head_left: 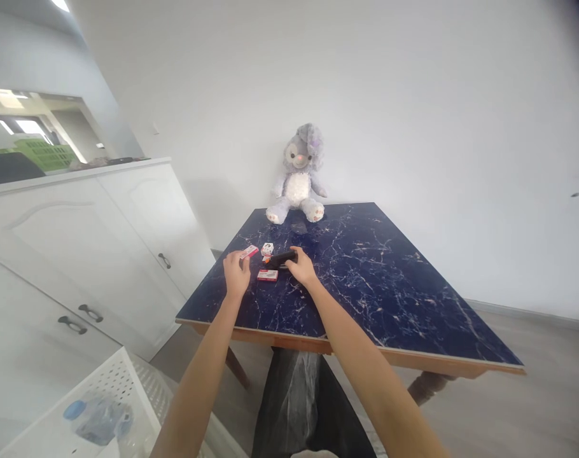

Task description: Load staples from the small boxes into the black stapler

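Note:
My left hand (236, 271) is closed on a small pink-and-white box (249, 252), held just above the dark blue marble table (366, 286). My right hand (301, 266) grips a black stapler-like tool (280, 258) that lies on the table between the hands. A second small red-and-white box (267, 275) lies flat just in front of the tool. A small white box (267, 249) stands behind it.
A grey-purple plush rabbit (299, 175) sits at the table's far edge against the white wall. White cabinets (103, 254) stand to the left. A white perforated basket (93, 413) with a plastic bottle is at lower left.

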### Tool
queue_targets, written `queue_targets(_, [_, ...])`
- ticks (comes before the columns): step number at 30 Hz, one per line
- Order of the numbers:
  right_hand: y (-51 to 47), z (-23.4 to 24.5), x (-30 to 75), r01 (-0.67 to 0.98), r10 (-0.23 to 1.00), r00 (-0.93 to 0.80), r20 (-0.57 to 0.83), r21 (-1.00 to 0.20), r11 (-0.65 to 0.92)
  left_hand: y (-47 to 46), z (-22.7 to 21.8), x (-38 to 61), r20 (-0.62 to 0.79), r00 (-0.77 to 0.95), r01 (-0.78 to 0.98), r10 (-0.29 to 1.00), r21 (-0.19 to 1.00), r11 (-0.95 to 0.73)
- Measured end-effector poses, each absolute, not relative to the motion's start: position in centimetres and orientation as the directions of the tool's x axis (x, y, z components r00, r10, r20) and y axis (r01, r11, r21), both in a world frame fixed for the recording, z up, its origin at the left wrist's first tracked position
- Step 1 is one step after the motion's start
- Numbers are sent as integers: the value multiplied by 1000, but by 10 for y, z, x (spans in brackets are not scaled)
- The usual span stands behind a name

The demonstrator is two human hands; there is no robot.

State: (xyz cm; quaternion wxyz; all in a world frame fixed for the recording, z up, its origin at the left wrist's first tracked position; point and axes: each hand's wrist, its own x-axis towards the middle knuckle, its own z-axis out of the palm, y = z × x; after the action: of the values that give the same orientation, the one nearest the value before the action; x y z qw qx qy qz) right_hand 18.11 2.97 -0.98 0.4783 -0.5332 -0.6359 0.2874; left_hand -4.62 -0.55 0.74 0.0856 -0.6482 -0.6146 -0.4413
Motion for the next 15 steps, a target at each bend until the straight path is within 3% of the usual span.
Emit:
queue_targets(3, [35, -12, 183, 143, 963, 134, 234, -966, 215, -16, 11, -30, 725, 88, 812, 683, 345, -471])
queue_targets(5, [37, -12, 186, 52, 958, 205, 199, -980, 192, -20, 11, -19, 645, 321, 758, 694, 264, -596])
queue_targets(7, [37, -11, 187, 33, 952, 245, 185, -983, 183, -21, 9, -13, 554, 444, 733, 704, 227, -641])
queue_targets(9, [34, -9, 188, 67, 949, 249, 192, -981, 181, -19, 7, -14, 546, 410, 753, 731, 249, -609])
queue_targets(13, [25, -3, 185, 201, 951, 210, 227, -962, 186, -3, 1, -29, 631, 131, 807, 764, 381, -452])
queue_targets(15, [23, -2, 184, 219, 956, 191, 221, -959, 178, 11, -1, -35, 609, 22, 817, 793, 446, -366])
